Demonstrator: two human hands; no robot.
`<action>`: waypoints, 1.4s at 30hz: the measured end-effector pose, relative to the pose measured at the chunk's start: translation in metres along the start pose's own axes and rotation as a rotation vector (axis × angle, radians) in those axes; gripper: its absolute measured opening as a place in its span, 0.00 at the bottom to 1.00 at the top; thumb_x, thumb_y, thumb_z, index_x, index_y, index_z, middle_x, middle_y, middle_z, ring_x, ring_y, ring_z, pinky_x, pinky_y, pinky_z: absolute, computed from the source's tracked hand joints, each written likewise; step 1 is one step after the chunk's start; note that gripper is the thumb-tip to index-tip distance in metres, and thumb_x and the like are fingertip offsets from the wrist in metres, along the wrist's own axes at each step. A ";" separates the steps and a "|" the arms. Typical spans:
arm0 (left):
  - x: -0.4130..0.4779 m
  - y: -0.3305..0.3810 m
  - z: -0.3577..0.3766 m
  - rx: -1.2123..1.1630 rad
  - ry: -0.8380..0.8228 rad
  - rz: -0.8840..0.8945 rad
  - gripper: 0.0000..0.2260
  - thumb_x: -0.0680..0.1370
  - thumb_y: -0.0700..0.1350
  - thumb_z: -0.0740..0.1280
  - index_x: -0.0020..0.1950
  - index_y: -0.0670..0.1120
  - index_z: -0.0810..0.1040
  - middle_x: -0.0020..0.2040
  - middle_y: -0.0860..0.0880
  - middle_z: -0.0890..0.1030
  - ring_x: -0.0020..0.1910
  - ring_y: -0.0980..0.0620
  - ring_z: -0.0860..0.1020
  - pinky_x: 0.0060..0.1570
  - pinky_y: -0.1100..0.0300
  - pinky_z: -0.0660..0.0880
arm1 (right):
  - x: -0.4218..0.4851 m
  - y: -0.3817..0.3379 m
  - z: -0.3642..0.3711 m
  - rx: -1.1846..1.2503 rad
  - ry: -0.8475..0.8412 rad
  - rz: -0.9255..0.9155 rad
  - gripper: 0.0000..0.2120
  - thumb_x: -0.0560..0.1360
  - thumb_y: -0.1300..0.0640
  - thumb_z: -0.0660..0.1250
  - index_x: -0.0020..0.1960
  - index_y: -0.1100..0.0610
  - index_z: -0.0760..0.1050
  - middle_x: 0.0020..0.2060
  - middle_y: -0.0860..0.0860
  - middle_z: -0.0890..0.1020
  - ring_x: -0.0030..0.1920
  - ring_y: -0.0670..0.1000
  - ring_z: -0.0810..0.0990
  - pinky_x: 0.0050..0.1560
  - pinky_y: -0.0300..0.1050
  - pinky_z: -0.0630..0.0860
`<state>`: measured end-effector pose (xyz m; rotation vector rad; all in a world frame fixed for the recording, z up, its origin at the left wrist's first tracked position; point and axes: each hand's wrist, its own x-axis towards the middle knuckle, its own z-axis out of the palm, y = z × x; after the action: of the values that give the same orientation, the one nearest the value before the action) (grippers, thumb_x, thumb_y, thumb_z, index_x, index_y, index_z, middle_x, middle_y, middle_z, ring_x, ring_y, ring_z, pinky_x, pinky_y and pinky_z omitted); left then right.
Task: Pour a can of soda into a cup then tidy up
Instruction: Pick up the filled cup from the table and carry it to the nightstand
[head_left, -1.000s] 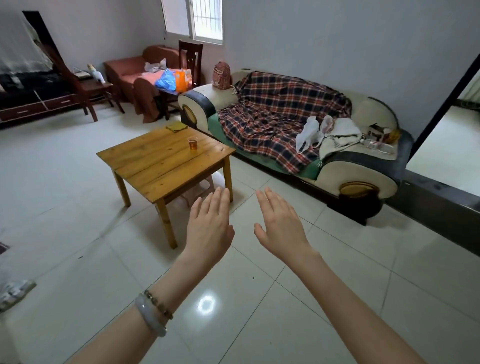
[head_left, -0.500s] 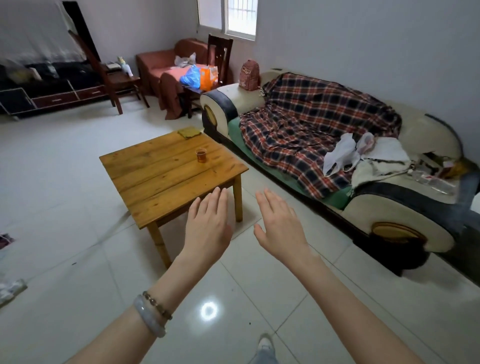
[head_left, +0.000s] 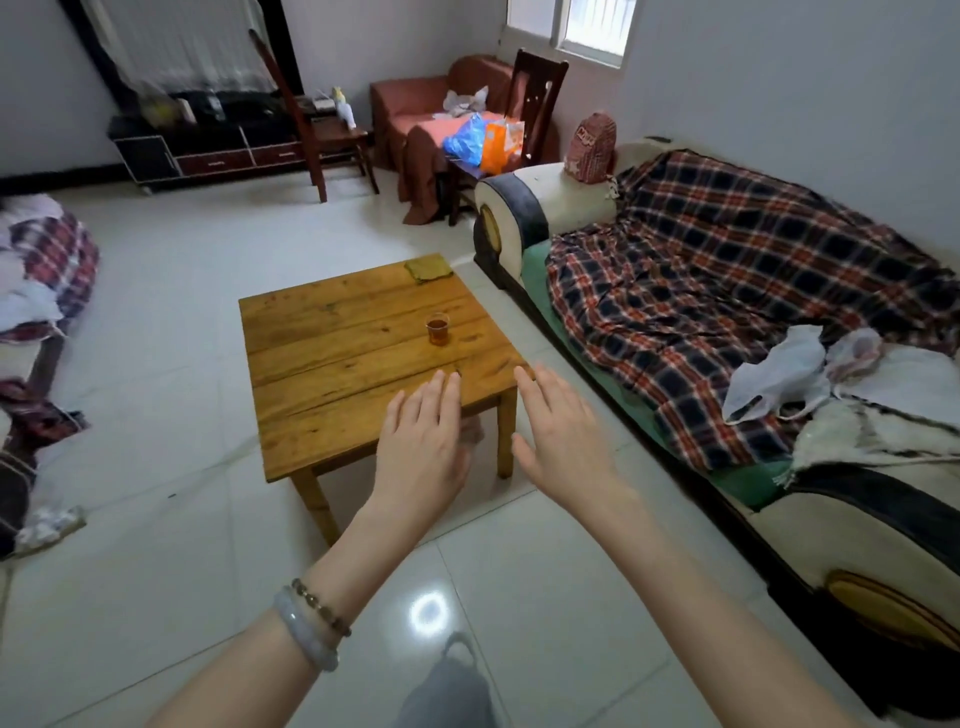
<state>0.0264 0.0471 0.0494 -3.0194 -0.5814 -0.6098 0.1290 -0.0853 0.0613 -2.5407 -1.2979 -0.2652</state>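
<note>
Both hands are held out in front of the person, palms down, fingers flat and spread, holding nothing: the left hand (head_left: 421, 452) shows over the near edge of the wooden table (head_left: 332, 384), the right hand (head_left: 563, 441) just beside it over the near right corner, neither seeming to touch the wood. On the table stands 1 small clear cup (head_left: 437, 329) with amber-brown liquid in it, upright, toward the far right part of the top and well apart from both hands. A folded yellowish cloth (head_left: 428, 268) lies at the far corner. No soda can is visible anywhere on the table or in either hand, so the pouring appears already done, since the cup holds liquid, and the step in hand looks like the tidy-up, or an approach to it. The next move likely calls for stepping closer and reaching past the near edge to the cup or the cloth, keeping the cup upright if it is lifted.
</note>
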 end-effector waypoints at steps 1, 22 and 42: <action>0.012 -0.003 0.006 0.003 -0.007 -0.009 0.31 0.69 0.48 0.72 0.68 0.37 0.69 0.65 0.38 0.74 0.63 0.42 0.75 0.63 0.45 0.68 | 0.013 0.006 0.005 0.009 -0.003 -0.009 0.34 0.74 0.55 0.68 0.75 0.60 0.58 0.72 0.59 0.64 0.73 0.58 0.62 0.71 0.52 0.59; 0.291 -0.099 0.138 0.037 -0.103 -0.182 0.35 0.68 0.48 0.74 0.71 0.39 0.66 0.68 0.40 0.72 0.65 0.44 0.73 0.65 0.47 0.67 | 0.324 0.106 0.098 0.058 -0.056 -0.179 0.34 0.69 0.57 0.72 0.72 0.61 0.64 0.68 0.60 0.70 0.68 0.58 0.70 0.66 0.53 0.67; 0.409 -0.155 0.274 -0.092 -0.292 -0.462 0.35 0.74 0.57 0.66 0.74 0.40 0.62 0.73 0.42 0.65 0.68 0.45 0.69 0.66 0.50 0.65 | 0.533 0.204 0.239 0.289 -0.357 -0.481 0.32 0.71 0.59 0.71 0.73 0.58 0.64 0.72 0.57 0.66 0.71 0.56 0.66 0.68 0.49 0.62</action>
<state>0.4234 0.3587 -0.0603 -3.0897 -1.3192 -0.1947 0.6129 0.2844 -0.0455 -2.0657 -1.9159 0.2820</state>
